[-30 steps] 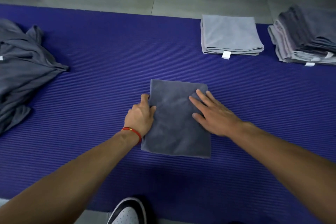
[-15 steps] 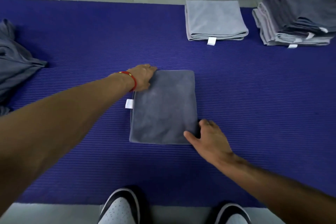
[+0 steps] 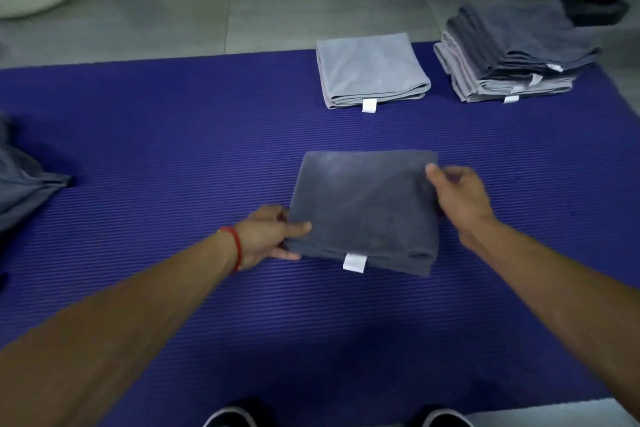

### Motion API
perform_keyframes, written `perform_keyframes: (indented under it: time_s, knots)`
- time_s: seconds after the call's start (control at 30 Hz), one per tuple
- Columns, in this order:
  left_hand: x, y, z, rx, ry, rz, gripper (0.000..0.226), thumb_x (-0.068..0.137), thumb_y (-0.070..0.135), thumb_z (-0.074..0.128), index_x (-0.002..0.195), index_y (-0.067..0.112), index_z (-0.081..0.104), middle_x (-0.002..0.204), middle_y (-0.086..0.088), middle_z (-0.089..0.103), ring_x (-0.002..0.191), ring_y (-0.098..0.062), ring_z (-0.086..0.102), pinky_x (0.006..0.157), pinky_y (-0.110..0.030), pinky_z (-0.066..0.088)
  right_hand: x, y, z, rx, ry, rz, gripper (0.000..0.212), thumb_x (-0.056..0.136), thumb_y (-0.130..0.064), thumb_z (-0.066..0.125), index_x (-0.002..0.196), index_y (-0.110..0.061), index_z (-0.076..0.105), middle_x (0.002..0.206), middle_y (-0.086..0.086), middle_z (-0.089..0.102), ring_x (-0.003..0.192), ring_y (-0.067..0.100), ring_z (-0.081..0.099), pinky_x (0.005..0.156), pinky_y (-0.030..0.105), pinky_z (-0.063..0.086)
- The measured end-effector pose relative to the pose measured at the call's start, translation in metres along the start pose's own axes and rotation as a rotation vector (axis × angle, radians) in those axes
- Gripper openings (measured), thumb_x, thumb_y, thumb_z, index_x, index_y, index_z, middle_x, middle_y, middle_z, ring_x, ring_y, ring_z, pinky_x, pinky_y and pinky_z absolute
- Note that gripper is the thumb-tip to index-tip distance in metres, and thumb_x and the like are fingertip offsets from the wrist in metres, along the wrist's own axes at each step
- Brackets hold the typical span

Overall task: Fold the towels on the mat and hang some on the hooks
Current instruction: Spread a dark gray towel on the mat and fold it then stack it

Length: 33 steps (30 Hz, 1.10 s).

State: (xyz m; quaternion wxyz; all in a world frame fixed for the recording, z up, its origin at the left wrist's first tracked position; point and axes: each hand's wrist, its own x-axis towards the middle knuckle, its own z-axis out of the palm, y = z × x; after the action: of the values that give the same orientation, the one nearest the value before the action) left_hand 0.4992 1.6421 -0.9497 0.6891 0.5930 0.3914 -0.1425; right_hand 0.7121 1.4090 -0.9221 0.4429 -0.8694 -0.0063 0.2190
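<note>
Head view: on the ribbed purple mat (image 3: 173, 135) lies a soft, dark grey folded towel (image 3: 363, 208). The left hand (image 3: 266, 236) pinches its left edge; the right hand (image 3: 457, 194) grips its right edge. Beyond it sits a light grey folded towel (image 3: 370, 69).

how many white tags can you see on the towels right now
5. One on the near edge of the dark towel both hands hold, one on the light grey folded towel, three on the stack at far right. Others may be hidden.
</note>
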Motion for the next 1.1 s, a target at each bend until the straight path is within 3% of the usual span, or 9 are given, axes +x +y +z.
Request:
perform_keyframes:
  time_s: [0.1, 0.23, 0.33, 0.47, 0.57, 0.67, 0.83, 1.03, 1.1]
  knots:
    - [0.000, -0.024, 0.015, 0.131, 0.188, 0.136, 0.036, 0.084, 0.020, 0.081, 0.110, 0.002, 0.064, 0.105, -0.015, 0.074, 0.092, -0.023, 0.074, 0.075, -0.039, 0.064, -0.018, 0.034, 0.005, -0.279, -0.082, 0.008, 0.035, 0.090, -0.053, 0.066, 0.098, -0.019, 0.068, 0.094, -0.003, 0.073, 0.089, 0.019, 0.070, 0.084, 0.044, 0.059]
    - [-0.004, -0.019, 0.014, 0.077, 0.144, 0.126, 0.035, 0.093, 0.033, 0.070, 0.111, 0.004, 0.066, 0.109, -0.014, 0.074, 0.102, -0.026, 0.072, 0.078, -0.037, 0.063, -0.049, 0.053, 0.006, -0.285, -0.145, 0.081, 0.039, 0.086, -0.056, 0.071, 0.093, -0.018, 0.067, 0.090, -0.003, 0.072, 0.084, 0.016, 0.069, 0.075, 0.036, 0.058]
    - [-0.005, -0.004, 0.011, 0.015, 0.077, -0.002, 0.041, 0.099, 0.039, 0.058, 0.118, 0.004, 0.067, 0.113, -0.013, 0.075, 0.105, -0.025, 0.071, 0.079, -0.033, 0.062, -0.058, 0.046, 0.006, -0.098, -0.233, 0.177, 0.033, 0.089, -0.049, 0.073, 0.097, -0.017, 0.068, 0.096, -0.001, 0.075, 0.085, 0.014, 0.071, 0.075, 0.030, 0.058]
    - [-0.010, 0.025, 0.012, -0.164, -0.006, -0.120, 0.045, 0.091, 0.027, 0.071, 0.121, -0.006, 0.068, 0.104, -0.017, 0.072, 0.080, -0.021, 0.064, 0.069, -0.030, 0.055, -0.064, 0.019, -0.001, 0.251, -0.299, 0.296, 0.030, 0.097, -0.037, 0.067, 0.110, -0.009, 0.064, 0.105, 0.009, 0.075, 0.088, 0.024, 0.075, 0.068, 0.039, 0.063]
    - [-0.013, 0.059, 0.016, -0.258, -0.018, -0.115, 0.026, 0.089, 0.021, 0.072, 0.103, -0.001, 0.070, 0.080, -0.011, 0.068, 0.056, -0.014, 0.059, 0.052, -0.025, 0.052, -0.056, -0.004, -0.020, 0.410, -0.353, 0.322, 0.034, 0.101, -0.032, 0.062, 0.111, 0.000, 0.068, 0.097, 0.017, 0.077, 0.084, 0.033, 0.076, 0.061, 0.034, 0.060]
    - [-0.011, 0.104, 0.018, -0.373, -0.036, -0.104, 0.011, 0.090, 0.019, 0.066, 0.081, 0.012, 0.062, 0.062, -0.003, 0.058, 0.043, -0.011, 0.050, 0.043, -0.022, 0.048, -0.027, -0.032, -0.040, 0.642, -0.314, 0.296, 0.025, 0.102, -0.021, 0.059, 0.107, 0.001, 0.069, 0.087, 0.019, 0.076, 0.065, 0.029, 0.073, 0.047, 0.025, 0.054]
    - [0.010, 0.189, 0.023, -0.402, -0.090, 0.069, 0.005, 0.084, 0.019, 0.067, 0.084, 0.015, 0.068, 0.079, -0.005, 0.065, 0.057, -0.014, 0.057, 0.051, -0.023, 0.050, 0.050, -0.100, -0.060, 0.803, -0.252, 0.220, 0.018, 0.103, -0.014, 0.053, 0.106, -0.002, 0.066, 0.084, 0.015, 0.071, 0.056, 0.020, 0.068, 0.047, 0.021, 0.055]
    - [0.066, 0.267, 0.033, -0.369, 0.108, 0.362, 0.019, 0.098, 0.012, 0.059, 0.080, 0.018, 0.060, 0.072, -0.001, 0.060, 0.059, -0.012, 0.057, 0.051, -0.024, 0.048, 0.137, -0.173, -0.057, 0.723, -0.189, 0.020, 0.013, 0.099, -0.019, 0.064, 0.105, -0.008, 0.063, 0.078, 0.010, 0.072, 0.055, 0.020, 0.069, 0.047, 0.025, 0.054]
    - [0.096, 0.273, 0.033, -0.375, 0.189, 0.409, 0.013, 0.100, 0.012, 0.058, 0.089, 0.018, 0.063, 0.075, -0.001, 0.064, 0.063, -0.012, 0.059, 0.053, -0.026, 0.049, 0.166, -0.176, -0.044, 0.691, -0.171, 0.006, 0.011, 0.099, -0.021, 0.065, 0.104, -0.010, 0.063, 0.082, 0.010, 0.072, 0.060, 0.021, 0.069, 0.051, 0.027, 0.057]
